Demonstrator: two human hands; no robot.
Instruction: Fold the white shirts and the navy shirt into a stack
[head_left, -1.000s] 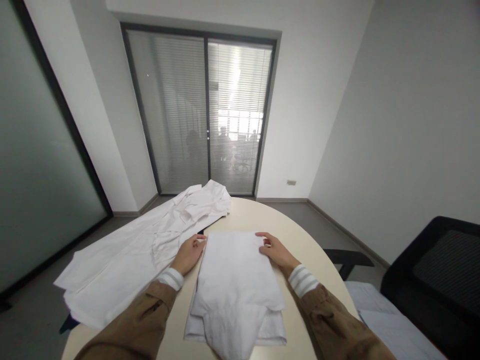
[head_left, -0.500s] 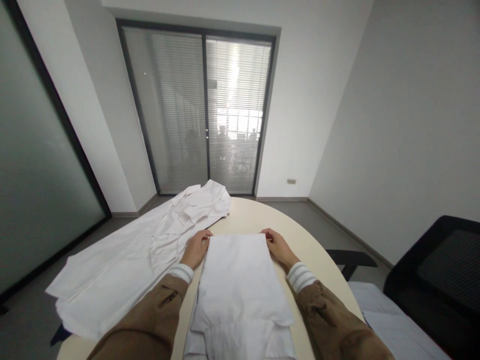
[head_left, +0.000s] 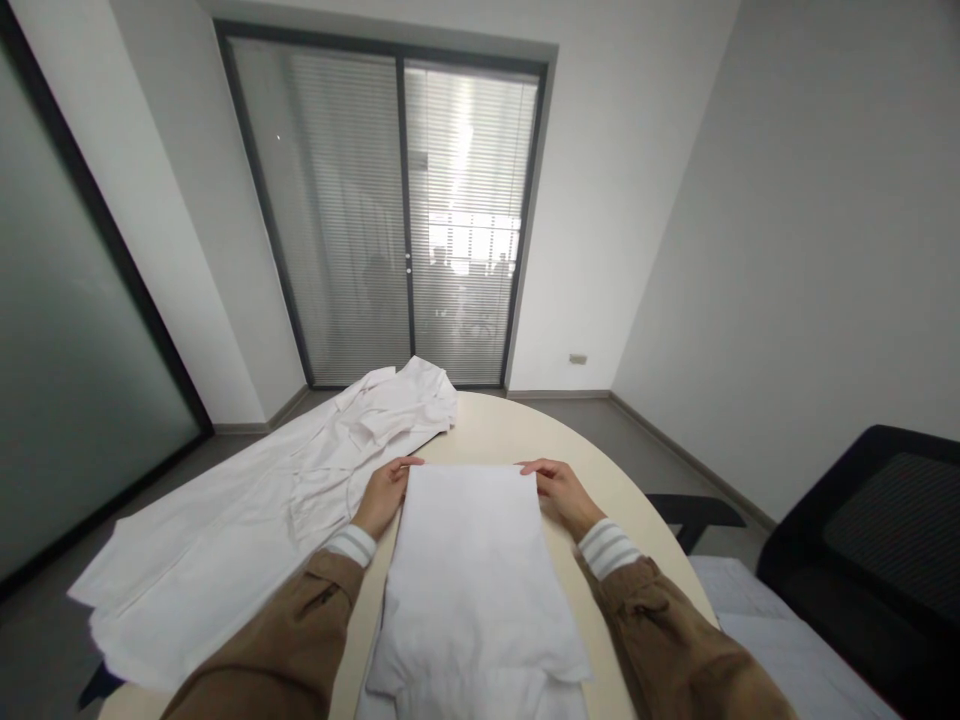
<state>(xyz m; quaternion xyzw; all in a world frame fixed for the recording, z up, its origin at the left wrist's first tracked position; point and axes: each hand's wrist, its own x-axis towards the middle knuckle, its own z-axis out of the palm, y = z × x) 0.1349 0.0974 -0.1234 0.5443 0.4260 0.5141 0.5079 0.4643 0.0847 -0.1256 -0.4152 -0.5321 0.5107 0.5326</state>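
A folded white garment [head_left: 472,560] lies lengthwise in front of me, its straight folded edge at the far end and looser, crumpled layers near the bottom of the view. At its far left corner, my left hand [head_left: 384,495] is closed, thumb and fingers pinching the cloth. The far right corner is pinched by my right hand [head_left: 561,492], with the fingertips over the edge. Left of these hands spreads a second, larger white garment [head_left: 247,520], wrinkled and unfolded. Which kind of clothing each one is, I cannot tell.
Both garments rest on a round cream table [head_left: 517,425], the larger one hanging past its left edge. At the right stands a black mesh chair [head_left: 870,540] with pale cloth [head_left: 772,630] on its seat. Behind are glass panels with blinds [head_left: 337,220].
My hands have moved slightly apart at the far corners, and the folded edge between them looks wider and straighter. The right fingertips now lie over the corner. The view has shifted a little.
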